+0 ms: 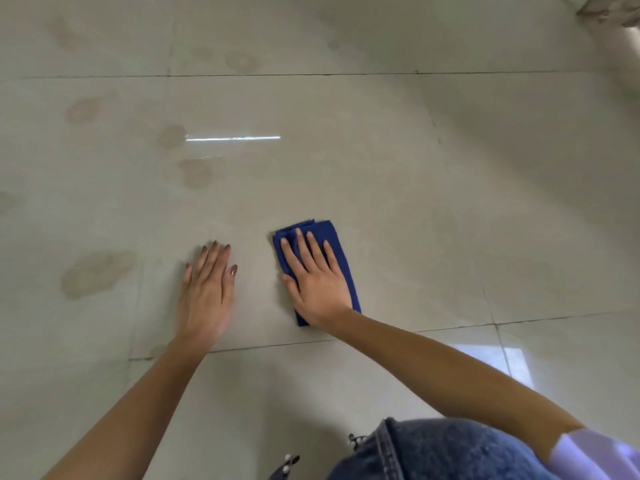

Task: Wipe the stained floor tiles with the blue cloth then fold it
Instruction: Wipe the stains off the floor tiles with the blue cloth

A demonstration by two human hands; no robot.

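A folded blue cloth (341,252) lies flat on the glossy beige floor tiles (415,188). My right hand (317,277) presses down on it, palm flat and fingers spread, covering most of its left side. My left hand (207,292) rests flat on the bare tile just left of the cloth, fingers together and holding nothing. Brownish stains mark the tiles on the left: a large one (95,273) beside my left hand, another (195,173) farther ahead, and several fainter ones (83,109) toward the back.
My knee in blue denim (443,452) sits at the bottom edge, with a dark shoe tip (285,467) beside it. Grout lines cross the floor ahead of and behind my hands. A pale object (613,12) shows at the top right corner.
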